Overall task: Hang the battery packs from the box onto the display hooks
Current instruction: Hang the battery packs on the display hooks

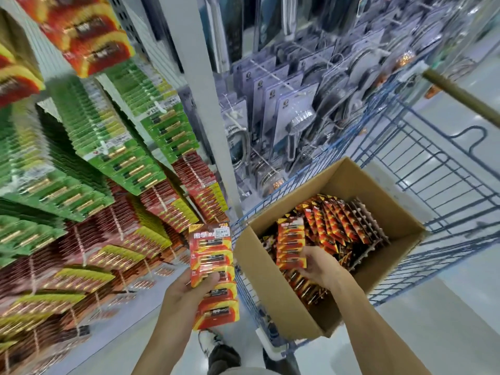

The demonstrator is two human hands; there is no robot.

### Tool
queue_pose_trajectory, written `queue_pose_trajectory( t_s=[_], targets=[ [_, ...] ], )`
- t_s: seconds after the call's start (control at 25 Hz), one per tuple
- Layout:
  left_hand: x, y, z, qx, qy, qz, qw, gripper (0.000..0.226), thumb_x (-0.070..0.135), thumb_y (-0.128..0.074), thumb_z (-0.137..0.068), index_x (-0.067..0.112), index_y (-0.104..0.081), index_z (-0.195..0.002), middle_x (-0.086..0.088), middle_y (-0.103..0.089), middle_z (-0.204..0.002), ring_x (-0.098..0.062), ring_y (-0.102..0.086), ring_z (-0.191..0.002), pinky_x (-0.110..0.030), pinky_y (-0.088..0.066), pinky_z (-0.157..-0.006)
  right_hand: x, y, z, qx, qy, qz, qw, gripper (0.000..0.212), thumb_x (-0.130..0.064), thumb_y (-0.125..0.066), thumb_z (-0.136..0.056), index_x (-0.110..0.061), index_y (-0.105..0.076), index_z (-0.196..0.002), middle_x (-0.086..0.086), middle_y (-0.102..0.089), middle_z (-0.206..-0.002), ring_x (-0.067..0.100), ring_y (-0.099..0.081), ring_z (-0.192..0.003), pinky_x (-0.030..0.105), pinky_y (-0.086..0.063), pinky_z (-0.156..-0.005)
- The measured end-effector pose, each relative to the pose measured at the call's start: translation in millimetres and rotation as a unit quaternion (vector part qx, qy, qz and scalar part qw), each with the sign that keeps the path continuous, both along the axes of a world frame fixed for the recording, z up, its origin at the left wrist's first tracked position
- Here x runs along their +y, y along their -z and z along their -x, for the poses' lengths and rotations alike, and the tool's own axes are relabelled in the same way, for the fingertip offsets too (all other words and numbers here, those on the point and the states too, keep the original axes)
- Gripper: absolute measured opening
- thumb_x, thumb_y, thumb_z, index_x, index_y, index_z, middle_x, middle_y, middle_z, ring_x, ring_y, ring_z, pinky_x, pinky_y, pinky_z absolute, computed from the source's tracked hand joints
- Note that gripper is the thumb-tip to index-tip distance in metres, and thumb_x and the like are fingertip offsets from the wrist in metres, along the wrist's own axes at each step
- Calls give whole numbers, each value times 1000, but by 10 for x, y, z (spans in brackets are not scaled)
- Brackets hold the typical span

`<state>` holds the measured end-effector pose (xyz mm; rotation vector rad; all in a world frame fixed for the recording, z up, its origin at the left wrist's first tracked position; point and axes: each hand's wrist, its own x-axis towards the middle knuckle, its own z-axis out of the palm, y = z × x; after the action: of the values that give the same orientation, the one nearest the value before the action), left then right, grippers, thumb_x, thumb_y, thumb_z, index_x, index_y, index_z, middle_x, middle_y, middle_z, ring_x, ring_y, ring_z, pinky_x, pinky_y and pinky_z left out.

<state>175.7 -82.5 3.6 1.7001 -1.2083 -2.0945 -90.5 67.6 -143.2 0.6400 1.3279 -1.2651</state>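
Restock under way, gathering stage by the look of it. Towering up and left of the left hand [184,296]: display hooks [161,109] crammed with hanging cards, green rows higher, red rows lower and nearer. Ahead of both hands, past the white upright, packaged shower heads [292,115] on pegs of their own.

Under and beyond the right hand [320,266], a blue wire cart [433,169], and seated in it an open cardboard box [270,288]. Inside, just past the right hand's fingertips, loose battery packs [338,220] in leaning rows, red and yellow.

Over to the left hand: gripping a fanned stack of packs [212,255], thumb across the front, price sticker on the topmost card, held in open air between box and display. Right hand down inside the box, fingers curled round a second bundle [290,247]. Neither bundle on a hook yet.

Next move, as a judgement: lift the right-hand bundle clear of the box wall, turn left toward the red rows, pick a hook with room, then line up each card's top edge and slide on one at a time.

Tally:
- two hands
- two held bundles: roughly five tiers showing in the left fan, the right one several packs thick with no exact number readable
- one box, dozens of packs inside at a guess, too many to count
- one cart
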Motion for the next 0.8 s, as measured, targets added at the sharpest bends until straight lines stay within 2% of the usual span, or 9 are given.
queue_pose_trajectory(
  t_s=[0.08, 0.16, 0.28, 0.44, 0.56, 0.64, 0.72, 0.8],
  targets=[
    [-27, -71, -50, 18, -1, -3, 1000, 34, 23, -78, -87, 20, -73, -120, -10, -80, -106, -34, -78, -92, -49, -60, -84, 90, -139, -65, 17, -10, 58, 998, 37, -4, -61, -97, -7, -59, -134, 18, -72, -125, 34, -69, -116, 48, -53, -103],
    [-55, -134, -91, 38, 1, -2, 999, 34, 21, -78, -87, 18, -73, -120, -10, -80, -105, -34, -78, -92, -47, -60, -82, 171, -315, -102, 50, -24, 117, 992, 44, 0, -57, -99, -9, -53, -142, 18, -68, -131, 35, -67, -122, 53, -46, -111],
    [-99, -249, -142, 59, 1, 7, 998, 42, 24, -80, -80, 19, -72, -122, -10, -80, -105, -34, -79, -90, -46, -61, -80, 210, -743, -179, 110, -34, 185, 976, 54, 9, -54, -95, -11, -51, -145, 20, -65, -135, 38, -63, -126, 58, -43, -112],
    [-212, -510, -198, 96, -14, 29, 995, 37, 20, -79, -81, 19, -72, -117, -8, -81, -100, -30, -79, -85, -43, -60, -74, 136, -1501, -332, 197, -59, 243, 948, 59, 11, -57, -91, -14, -52, -144, 22, -64, -135, 41, -61, -126, 62, -41, -112],
    [-382, -792, -300, 139, -14, 61, 988, 35, 21, -75, -84, 18, -70, -119, -11, -80, -104, -31, -79, -87, -43, -59, -74, -78, -1997, -479, 233, -81, 302, 921, 63, 18, -54, -84, -12, -59, -138, 26, -63, -134, 44, -62, -123, 62, -49, -103],
    [-489, -974, -387, 164, -20, 91, 982, 35, 21, -72, -86, 18, -69, -120, -12, -80, -105, -31, -79, -88, -44, -60, -73, -276, -2270, -606, 243, -85, 330, 908, 64, 20, -51, -80, -8, -59, -137, 27, -64, -129, 43, -65, -115, 53, -59, -89],
    [-579, -1133, -506, 192, -41, 120, 973, 31, 20, -68, -87, 19, -69, -118, -11, -81, -101, -28, -79, -82, -41, -63, -62, -488, -2487, -759, 236, -81, 355, 901, 65, 21, -49, -78, -4, -56, -138, 27, -66, -123, 40, -69, -107, 46, -62, -78],
    [-664, -1236, -629, 213, -75, 126, 966, 34, 21, -66, -88, 17, -69, -121, -13, -80, -103, -30, -79, -83, -42, -64, -60, -678, -2636, -912, 214, -77, 379, 897, 67, 15, -57, -71, -2, -57, -136, 24, -68, -115, 38, -71, -98, 45, -62, -71]
  ],
)
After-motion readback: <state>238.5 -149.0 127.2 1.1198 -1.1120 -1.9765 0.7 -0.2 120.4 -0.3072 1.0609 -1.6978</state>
